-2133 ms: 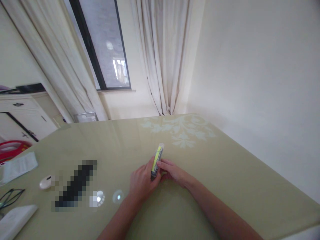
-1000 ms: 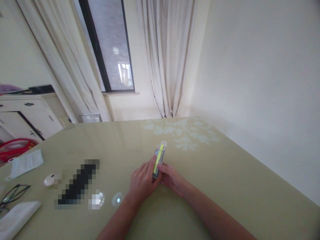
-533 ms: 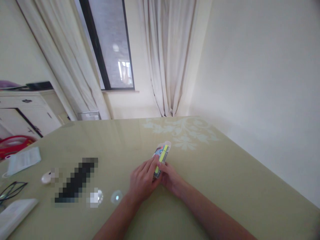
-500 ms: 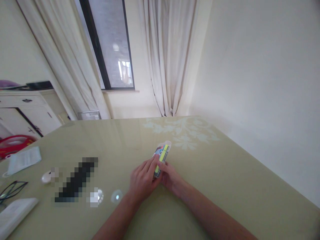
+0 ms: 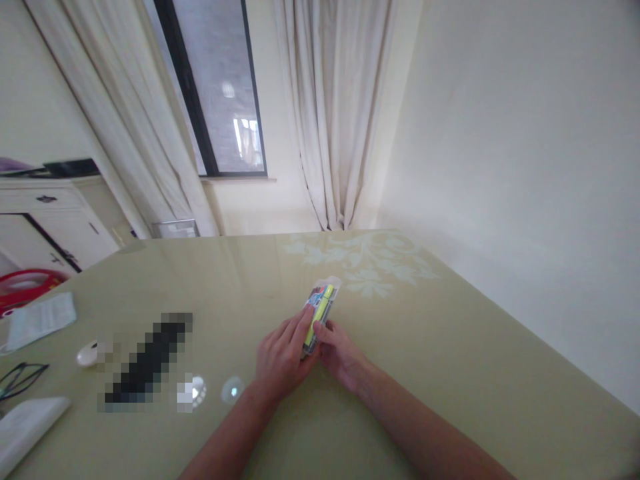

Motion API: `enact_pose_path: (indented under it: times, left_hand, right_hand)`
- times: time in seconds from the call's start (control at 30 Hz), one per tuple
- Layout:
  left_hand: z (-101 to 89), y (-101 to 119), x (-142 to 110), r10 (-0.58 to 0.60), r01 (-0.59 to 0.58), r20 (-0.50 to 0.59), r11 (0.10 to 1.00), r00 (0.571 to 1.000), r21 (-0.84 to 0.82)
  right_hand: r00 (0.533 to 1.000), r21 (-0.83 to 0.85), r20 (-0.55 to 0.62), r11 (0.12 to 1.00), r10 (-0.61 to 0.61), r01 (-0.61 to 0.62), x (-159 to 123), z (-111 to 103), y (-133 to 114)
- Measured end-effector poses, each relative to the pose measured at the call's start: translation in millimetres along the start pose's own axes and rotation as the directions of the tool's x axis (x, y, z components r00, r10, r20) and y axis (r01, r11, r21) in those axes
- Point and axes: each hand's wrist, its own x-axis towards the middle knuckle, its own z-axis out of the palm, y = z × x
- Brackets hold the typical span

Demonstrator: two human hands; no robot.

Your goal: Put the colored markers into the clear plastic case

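Observation:
A clear plastic package with a yellow highlighter-like pen (image 5: 323, 307) and a printed blue and red card is held over the middle of the table. My left hand (image 5: 284, 350) is closed on its left side, with the fingers lying across the printed card. From the right, my right hand (image 5: 339, 347) grips the lower edge, its thumb against the yellow part. The package is tilted, its top pointing away and to the right. My fingers hide its lower left part.
The glossy green table (image 5: 430, 360) runs to a wall at right. On the left lie a face mask (image 5: 43, 321), a white mouse (image 5: 87, 355), a blurred-out dark object (image 5: 150, 360), eyeglasses (image 5: 23, 380) and a white box-like object (image 5: 30, 430). Curtains (image 5: 335, 120) hang behind.
The right thumb has shifted slightly along the package, baring more of the yellow part. Both hands stay on it. The whole view has moved a little.

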Motion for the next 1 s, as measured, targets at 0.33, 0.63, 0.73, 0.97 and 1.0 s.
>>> enact_pose_path:
  times: [0.33,0.63,0.73,0.97,1.0]
  left_hand:
    - [1.6,-0.4,0.0,-0.041,0.041,0.012,0.999,0.999,-0.011]
    - [-4.4,2.9,1.1,0.058,-0.058,-0.004,0.998,0.998,-0.016]
    - [-4.3,5.7,1.3,0.092,-0.091,0.029,0.995,0.995,-0.031]
    - [-4.8,3.2,0.8,0.074,-0.073,0.023,0.996,0.997,-0.051]
    - [-5.1,2.9,0.6,0.073,-0.072,0.016,0.996,0.997,-0.054]
  right_hand:
    - [0.999,-0.012,0.031,1.000,-0.011,0.012,1.6,1.8,1.1]
    - [0.992,-0.001,-0.115,0.998,-0.056,0.057,0.0,-5.1,-20.1]
    - [0.986,-0.015,-0.153,0.998,-0.060,0.058,1.5,-10.7,-31.2]
    - [0.983,-0.049,-0.162,0.996,-0.085,0.078,4.4,-10.6,-35.5]
    - [0.981,-0.062,-0.165,0.994,-0.098,0.089,3.9,-9.7,-35.3]
